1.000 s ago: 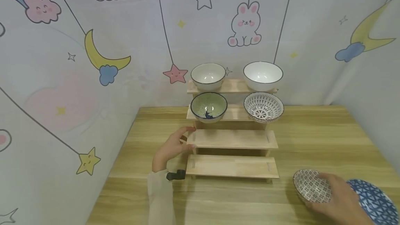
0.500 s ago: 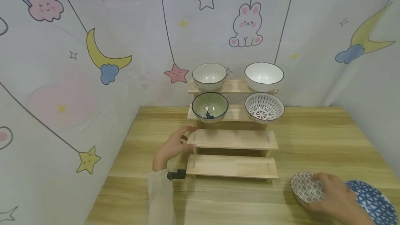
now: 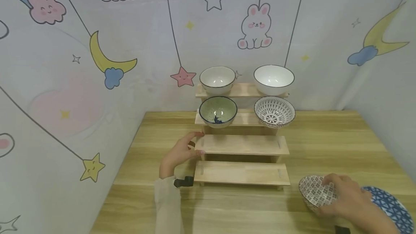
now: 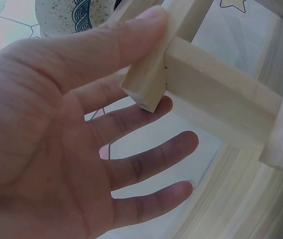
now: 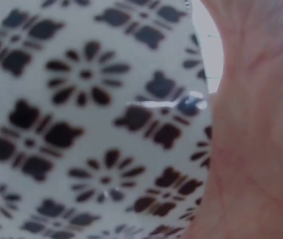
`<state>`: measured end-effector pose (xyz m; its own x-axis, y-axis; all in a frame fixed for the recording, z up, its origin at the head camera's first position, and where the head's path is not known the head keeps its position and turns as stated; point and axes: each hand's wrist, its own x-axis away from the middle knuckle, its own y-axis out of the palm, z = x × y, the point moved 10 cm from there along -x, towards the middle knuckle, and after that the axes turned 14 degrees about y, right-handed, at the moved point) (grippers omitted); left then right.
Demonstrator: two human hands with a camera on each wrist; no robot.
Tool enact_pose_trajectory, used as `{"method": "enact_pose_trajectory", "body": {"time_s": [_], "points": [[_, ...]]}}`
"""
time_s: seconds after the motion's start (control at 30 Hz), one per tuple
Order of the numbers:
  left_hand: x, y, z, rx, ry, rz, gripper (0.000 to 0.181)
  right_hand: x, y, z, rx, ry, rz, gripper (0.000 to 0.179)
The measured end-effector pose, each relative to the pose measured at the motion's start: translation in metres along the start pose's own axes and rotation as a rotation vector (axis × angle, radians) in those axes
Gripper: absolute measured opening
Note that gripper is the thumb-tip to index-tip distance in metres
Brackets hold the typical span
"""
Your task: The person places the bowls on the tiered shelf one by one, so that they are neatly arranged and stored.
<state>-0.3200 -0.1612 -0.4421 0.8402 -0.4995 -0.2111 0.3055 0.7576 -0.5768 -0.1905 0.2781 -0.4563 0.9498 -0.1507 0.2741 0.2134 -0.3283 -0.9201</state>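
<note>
My left hand (image 3: 180,152) pinches the left end of the third tier down on a stepped wooden rack (image 3: 242,144). In the left wrist view the thumb lies along the rack's wooden bar (image 4: 149,82), index finger behind it, other fingers spread. At the lower right my right hand (image 3: 352,199) grips a small bowl (image 3: 313,190) with a brown lattice pattern, thumb at the near rim and fingers at the far side. This bowl's flower-and-square pattern (image 5: 86,114) fills most of the right wrist view beside the palm. The bowl is tilted, its inside facing the head camera.
On the rack's top tier stand a cream bowl (image 3: 217,78) and a white bowl (image 3: 274,78). Below them are a green bowl (image 3: 218,111) and a dark-patterned white bowl (image 3: 274,111). A blue-and-white dish (image 3: 391,205) lies on the wood-grain table (image 3: 341,147), partly behind my right hand.
My right hand has shifted a little to the left with the patterned bowl, away from the blue dish. The left hand stays at the rack.
</note>
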Motion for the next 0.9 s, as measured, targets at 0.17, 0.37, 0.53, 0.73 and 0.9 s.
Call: {"method": "enact_pose_trajectory", "body": {"time_s": [0.17, 0.37, 0.53, 0.73, 0.9], "points": [[0.0, -0.002, 0.001, 0.0, 0.003, 0.008, 0.064, 0.006, -0.012, -0.009, -0.027, -0.023, 0.022, 0.079], [0.0, 0.0, 0.0, -0.008, 0.01, -0.001, 0.063, 0.013, -0.027, -0.017, -0.078, -0.049, 0.063, 0.084], [0.0, 0.001, -0.003, -0.011, -0.004, -0.006, 0.064, 0.013, -0.037, -0.024, -0.088, -0.061, 0.089, 0.083], [-0.001, 0.0, -0.001, -0.002, -0.004, -0.001, 0.064, 0.014, -0.045, -0.035, -0.076, -0.08, 0.114, 0.084], [-0.001, 0.001, 0.0, -0.001, 0.007, -0.009, 0.064, 0.015, -0.052, -0.042, -0.108, -0.082, 0.121, 0.085]]}}
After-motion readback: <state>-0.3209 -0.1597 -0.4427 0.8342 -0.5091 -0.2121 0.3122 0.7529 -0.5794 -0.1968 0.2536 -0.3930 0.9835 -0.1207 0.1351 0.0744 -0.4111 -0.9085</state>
